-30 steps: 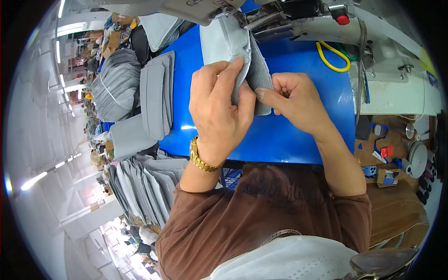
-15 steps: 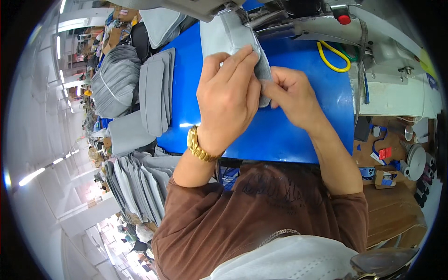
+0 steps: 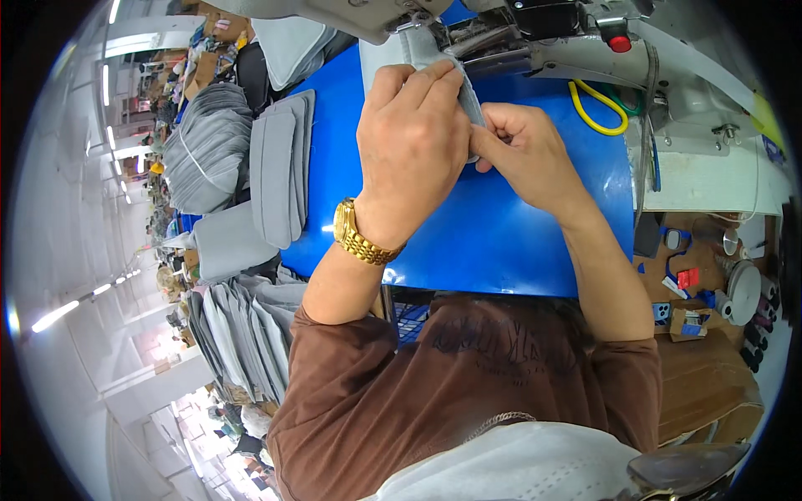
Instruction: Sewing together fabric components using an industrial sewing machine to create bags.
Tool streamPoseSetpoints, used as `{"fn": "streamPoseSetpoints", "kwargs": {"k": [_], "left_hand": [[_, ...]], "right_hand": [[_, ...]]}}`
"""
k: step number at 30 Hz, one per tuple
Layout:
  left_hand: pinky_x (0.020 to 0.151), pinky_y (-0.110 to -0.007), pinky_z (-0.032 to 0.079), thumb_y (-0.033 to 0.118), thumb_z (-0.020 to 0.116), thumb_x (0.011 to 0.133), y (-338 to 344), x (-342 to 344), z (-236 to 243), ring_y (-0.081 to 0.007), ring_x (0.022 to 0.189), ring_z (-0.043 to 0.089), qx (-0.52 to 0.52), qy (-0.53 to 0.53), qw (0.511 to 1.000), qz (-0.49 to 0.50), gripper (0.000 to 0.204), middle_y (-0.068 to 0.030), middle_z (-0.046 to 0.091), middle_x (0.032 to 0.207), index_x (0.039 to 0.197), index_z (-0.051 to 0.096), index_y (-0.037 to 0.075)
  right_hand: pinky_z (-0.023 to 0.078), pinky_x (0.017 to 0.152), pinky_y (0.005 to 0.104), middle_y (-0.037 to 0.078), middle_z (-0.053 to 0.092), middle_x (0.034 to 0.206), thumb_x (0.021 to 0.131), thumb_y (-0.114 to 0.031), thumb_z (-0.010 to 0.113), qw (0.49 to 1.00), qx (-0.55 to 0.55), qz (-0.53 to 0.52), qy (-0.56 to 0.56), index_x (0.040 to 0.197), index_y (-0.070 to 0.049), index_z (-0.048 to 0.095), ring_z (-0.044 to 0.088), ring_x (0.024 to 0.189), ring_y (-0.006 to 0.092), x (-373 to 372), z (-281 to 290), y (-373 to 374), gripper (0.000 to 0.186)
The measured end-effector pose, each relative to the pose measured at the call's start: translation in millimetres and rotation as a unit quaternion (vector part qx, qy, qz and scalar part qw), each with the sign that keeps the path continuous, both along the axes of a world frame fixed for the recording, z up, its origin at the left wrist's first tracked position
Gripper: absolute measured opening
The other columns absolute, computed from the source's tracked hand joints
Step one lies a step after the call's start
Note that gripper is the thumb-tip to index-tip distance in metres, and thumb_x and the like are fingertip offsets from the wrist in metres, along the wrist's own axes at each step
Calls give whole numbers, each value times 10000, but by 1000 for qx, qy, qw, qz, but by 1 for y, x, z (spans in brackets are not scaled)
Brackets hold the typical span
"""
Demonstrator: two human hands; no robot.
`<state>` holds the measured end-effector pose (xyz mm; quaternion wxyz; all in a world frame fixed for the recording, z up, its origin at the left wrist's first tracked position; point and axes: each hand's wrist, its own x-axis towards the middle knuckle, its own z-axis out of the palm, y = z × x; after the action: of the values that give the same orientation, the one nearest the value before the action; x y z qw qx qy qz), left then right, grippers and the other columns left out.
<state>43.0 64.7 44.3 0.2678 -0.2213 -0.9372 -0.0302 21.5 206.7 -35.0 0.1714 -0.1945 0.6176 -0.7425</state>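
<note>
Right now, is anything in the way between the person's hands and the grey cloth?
Nothing visible: the left hand lies on the grey cloth, and the right hand pinches its right edge.

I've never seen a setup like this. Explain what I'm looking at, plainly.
There is no robot here: these are a person's two bare hands. The view comes from the left one of two fisheye cameras worn on the head, looking down, so straight edges bend.

The left hand, with a gold watch on its wrist, lies over a gray fabric piece. The right hand appears to pinch that piece's near edge. The far end runs under a machine, apparently for sewing.

Below is a blue work surface. A yellow loop handle lies toward its far right; more gray pieces are piled along its left.
</note>
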Motion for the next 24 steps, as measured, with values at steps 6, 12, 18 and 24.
{"fn": "streamPoseSetpoints", "kwargs": {"k": [6,12,18,24], "left_hand": [[756,-359,511,26,691,767,2,-12,-2,-275,863,621,27,28,999,11,154,-92,709,966,917,719,17],[733,-354,493,81,782,745,-10,36,-16,-243,871,609,180,105,977,42,189,-103,657,956,895,681,24],[674,-285,490,44,751,825,-33,62,-41,-152,743,604,356,-62,925,120,155,-83,649,889,933,650,-3],[575,-212,445,59,701,896,-49,54,-22,-60,665,562,418,-40,900,117,65,-25,624,777,892,659,10]], "right_hand": [[429,511,265,48,595,582,877,-193,665,998,-5,-52,42,682,-5,580,572,535,113,-15,3,-6,284],[454,498,303,105,655,591,832,-267,738,988,99,-95,65,660,-6,664,633,528,166,-8,-3,4,321],[488,530,314,132,682,645,821,-265,752,992,58,-105,30,754,5,722,661,564,187,12,-20,-20,280],[500,546,287,101,670,660,821,-152,742,979,27,-192,61,771,8,673,654,591,144,27,-23,-29,182]]}}
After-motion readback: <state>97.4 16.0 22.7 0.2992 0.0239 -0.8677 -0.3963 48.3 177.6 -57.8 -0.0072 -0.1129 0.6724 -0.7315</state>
